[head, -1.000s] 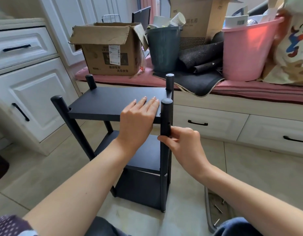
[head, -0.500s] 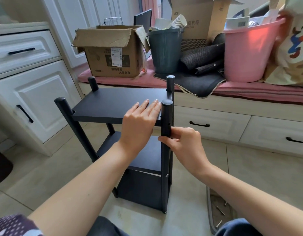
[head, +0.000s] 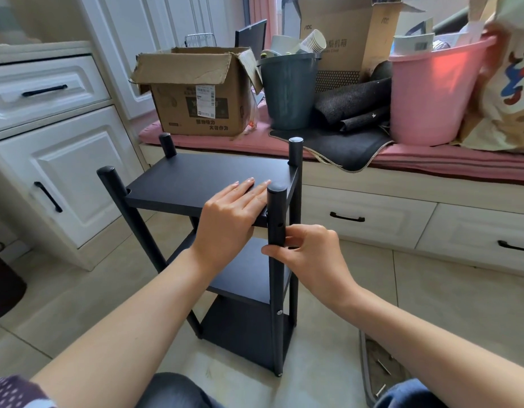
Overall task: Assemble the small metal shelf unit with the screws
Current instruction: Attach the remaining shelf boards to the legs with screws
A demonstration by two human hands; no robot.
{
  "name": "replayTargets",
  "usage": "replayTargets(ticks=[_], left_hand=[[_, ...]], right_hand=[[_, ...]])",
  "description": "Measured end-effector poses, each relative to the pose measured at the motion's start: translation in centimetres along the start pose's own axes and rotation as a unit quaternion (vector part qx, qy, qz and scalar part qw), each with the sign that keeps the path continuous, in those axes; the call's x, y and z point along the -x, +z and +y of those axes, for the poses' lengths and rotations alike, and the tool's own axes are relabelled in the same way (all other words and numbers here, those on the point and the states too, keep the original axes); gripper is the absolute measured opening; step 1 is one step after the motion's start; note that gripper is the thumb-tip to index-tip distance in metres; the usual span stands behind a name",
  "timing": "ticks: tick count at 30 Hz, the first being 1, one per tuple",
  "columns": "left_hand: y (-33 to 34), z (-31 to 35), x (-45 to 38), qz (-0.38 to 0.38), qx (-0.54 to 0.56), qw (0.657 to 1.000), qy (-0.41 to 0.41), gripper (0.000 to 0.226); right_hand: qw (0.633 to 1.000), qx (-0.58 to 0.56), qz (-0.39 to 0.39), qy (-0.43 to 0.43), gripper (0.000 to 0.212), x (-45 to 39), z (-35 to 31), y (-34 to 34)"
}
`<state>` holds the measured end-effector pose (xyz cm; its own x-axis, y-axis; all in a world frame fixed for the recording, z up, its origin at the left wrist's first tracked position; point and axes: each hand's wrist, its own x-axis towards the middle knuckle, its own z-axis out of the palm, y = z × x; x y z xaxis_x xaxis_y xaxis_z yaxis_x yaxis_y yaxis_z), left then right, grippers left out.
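The black three-tier metal shelf unit (head: 213, 184) stood upright on the tiled floor (head: 431, 290), directly in front of the person, its four round posts running vertically. The left hand (head: 229, 213) lay flat, fingers straight, pressing down on the near right part of the black top shelf panel (head: 196, 178). The right hand (head: 309, 254) was just right of the near right black post (head: 276, 219), fingers curled and thumb tip against the post below the top panel; whether it pinched a screw could not be told. Two small holes showed in that post just above the right hand, level with the panel's edge, facing the person. Judged from this, the next fastening would go in horizontally, across the post's long axis, and the right hand was the nearer one. A silver screw head (head: 279, 312) already sat lower on the same post. Loose screws (head: 383, 367) lay in a dark tray (head: 365, 375) on the floor by the right forearm.
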<state>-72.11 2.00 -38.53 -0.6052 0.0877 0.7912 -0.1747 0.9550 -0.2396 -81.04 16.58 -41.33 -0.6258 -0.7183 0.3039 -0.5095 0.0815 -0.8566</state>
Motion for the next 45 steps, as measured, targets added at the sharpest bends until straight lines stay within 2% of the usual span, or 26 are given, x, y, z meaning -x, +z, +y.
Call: replayTargets(ticks=[5, 6, 9, 11, 13, 15, 18, 21, 26, 31, 37, 40, 42, 43, 45], left_hand=[[-0.5, -1.0, 0.5, -0.017, 0.016, 1.0, 0.017, 0.026], [-0.6, -1.2, 0.6, -0.017, 0.016, 1.0, 0.018, 0.023], [-0.8, -1.3, 0.5, -0.029, 0.026, 0.999, 0.011, 0.025], [-0.9, -1.2, 0.5, -0.044, 0.035, 0.998, 0.003, 0.03], [-1.0, -1.1, 0.5, -0.051, 0.045, 0.998, 0.0, 0.029], [-1.2, -1.2, 0.5, -0.051, 0.057, 0.997, 0.006, 0.025], [-1.4, -1.4, 0.4, -0.066, 0.07, 0.995, 0.015, 0.028], [-1.5, -1.7, 0.4, -0.079, 0.073, 0.994, 0.03, 0.032], [-2.2, -3.0, 0.4, -0.119, 0.08, 0.988, 0.054, 0.05], [-2.7, -4.0, 0.5, -0.194, 0.078, 0.977, -0.042, 0.071], [-4.6, -5.4, 0.4, -0.232, 0.173, 0.948, -0.136, 0.072], [-6.7, -6.3, -0.9, -0.318, 0.184, 0.916, -0.157, 0.071], [-8.6, -6.9, -2.4, -0.381, 0.173, 0.893, -0.168, 0.058], [-9.5, -6.8, -3.4, -0.39, 0.187, 0.882, -0.188, 0.053], [-10.9, -5.5, -5.4, -0.324, 0.24, 0.884, -0.238, 0.056]], right_hand=[[0.993, 0.018, -0.117, -0.004, 0.022, -0.9, -0.2, -2.6], [0.992, 0.03, -0.121, 0.0, 0.023, -1.4, 0.1, -3.5], [0.998, 0.056, -0.039, 0.014, 0.022, -3.8, 1.2, -5.8], [0.997, 0.071, 0.004, 0.043, 0.034, -6.1, 1.8, -6.5], [0.994, 0.083, -0.013, 0.074, 0.051, -8.1, 2.2, -6.1], [0.993, 0.072, -0.05, 0.08, 0.059, -9.5, 2.2, -5.0], [0.995, 0.017, -0.073, 0.069, 0.05, -10.5, 2.1, -3.3], [0.996, 0.016, -0.049, 0.07, 0.036, -10.8, 2.1, -2.9], [0.999, 0.005, 0.001, 0.051, 0.029, -9.1, 2.5, -3.3], [0.997, -0.028, 0.042, 0.058, 0.028, -6.9, 2.7, -4.0], [0.998, -0.003, 0.065, 0.027, 0.03, -4.5, 2.3, -3.5], [0.998, 0.007, 0.062, 0.019, 0.031, -3.8, 1.9, -3.3], [0.998, 0.01, 0.061, 0.017, 0.03, -3.4, 1.7, -3.1], [0.998, 0.01, 0.062, 0.017, 0.03, -3.3, 1.6, -3.0], [0.998, 0.014, 0.066, 0.015, 0.03, -2.9, 1.5, -2.8]])
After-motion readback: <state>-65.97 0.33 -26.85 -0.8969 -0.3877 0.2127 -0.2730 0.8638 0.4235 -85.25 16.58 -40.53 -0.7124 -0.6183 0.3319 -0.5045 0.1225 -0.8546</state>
